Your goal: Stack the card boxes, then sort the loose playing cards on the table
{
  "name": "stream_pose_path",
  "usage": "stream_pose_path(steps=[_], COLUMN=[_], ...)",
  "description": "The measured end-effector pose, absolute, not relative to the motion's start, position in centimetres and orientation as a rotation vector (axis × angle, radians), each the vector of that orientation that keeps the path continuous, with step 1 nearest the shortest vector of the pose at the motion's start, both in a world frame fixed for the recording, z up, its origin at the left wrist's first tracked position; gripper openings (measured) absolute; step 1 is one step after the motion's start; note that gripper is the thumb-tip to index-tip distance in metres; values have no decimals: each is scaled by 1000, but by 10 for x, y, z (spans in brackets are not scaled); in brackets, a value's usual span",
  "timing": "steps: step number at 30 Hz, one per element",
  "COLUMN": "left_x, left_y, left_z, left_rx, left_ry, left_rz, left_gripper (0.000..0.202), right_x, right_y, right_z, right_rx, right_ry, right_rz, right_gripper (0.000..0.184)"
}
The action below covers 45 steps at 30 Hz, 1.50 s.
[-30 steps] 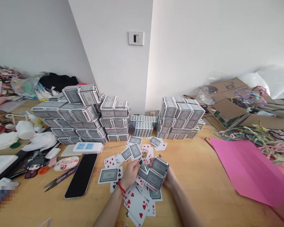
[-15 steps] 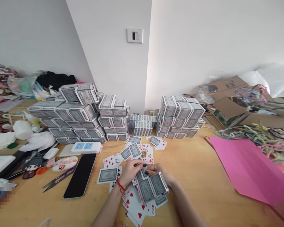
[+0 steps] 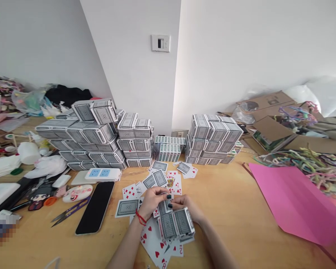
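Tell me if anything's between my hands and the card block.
Nothing visible: the left hand and right hand have their fingertips at the card on the far side of the card block.

This looks like a place for making crafts, but I can't tell if it's in a home or a little workshop. The big wooden table (image 3: 226,213) has loose playing cards (image 3: 127,208), tall piles of card blocks (image 3: 91,138), scissors (image 3: 67,214), bright pink paper (image 3: 288,201) and fuzzy, colourful strings (image 3: 310,168) near an open cardboard box (image 3: 271,131). A phone (image 3: 95,209) and a power strip (image 3: 104,174) sit there too, with plain white walls (image 3: 240,48) behind.
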<state>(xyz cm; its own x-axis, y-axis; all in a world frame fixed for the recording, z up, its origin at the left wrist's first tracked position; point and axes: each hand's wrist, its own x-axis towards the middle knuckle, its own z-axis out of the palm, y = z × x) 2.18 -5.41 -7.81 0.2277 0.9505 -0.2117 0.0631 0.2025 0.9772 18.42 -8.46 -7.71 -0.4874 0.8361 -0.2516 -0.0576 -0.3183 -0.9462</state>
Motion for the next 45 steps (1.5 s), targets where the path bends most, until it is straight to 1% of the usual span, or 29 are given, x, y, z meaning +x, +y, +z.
stream_pose_path(steps=[2, 4, 7, 10, 13, 19, 22, 26, 28, 30, 35, 45], left_x=[25, 26, 24, 17, 10, 10, 14, 22, 25, 26, 23, 20], left_y=[-53, -54, -55, -58, -60, -65, -66, -64, -63, -63, -62, -60], left_z=[-78, -76, -72, -70, -72, -78, -81, -86, -86, -83, -79, -83], left_rx=[1165, 1174, 1111, 902, 796, 841, 865, 988, 1075, 1113, 1127, 1104], left_ry=[1158, 1110, 917, 702, 588, 595, 703, 1004, 1081, 1086, 1087, 1076], left_rz=[859, 856, 927, 1025, 996, 912, 891, 974, 1003, 1006, 950, 949], left_gripper=[26, 33, 44, 46, 50, 65, 59, 40, 35, 34, 34, 35], right_x=[189, 193, 196, 196, 194, 184, 181, 180, 182, 186, 193, 191], right_y=[-81, -78, -77, -77, -78, -79, -79, -78, -78, -78, -80, -77], right_z=[-77, -79, -85, -90, -93, -93, -90, -87, -87, -88, -90, -95], right_rx=[-1021, -1011, -974, -946, -896, -790, -824, -923, -974, -1011, -1106, -1220], right_ry=[-1306, -1296, -1201, -1053, -822, -564, -562, -738, -867, -980, -1191, -1139], right_rz=[1963, 2046, 2101, 2058, 1950, 1807, 1712, 1562, 1483, 1457, 1566, 1488], right_gripper=[41, 40, 33, 30, 27, 23, 26, 28, 28, 29, 38, 51])
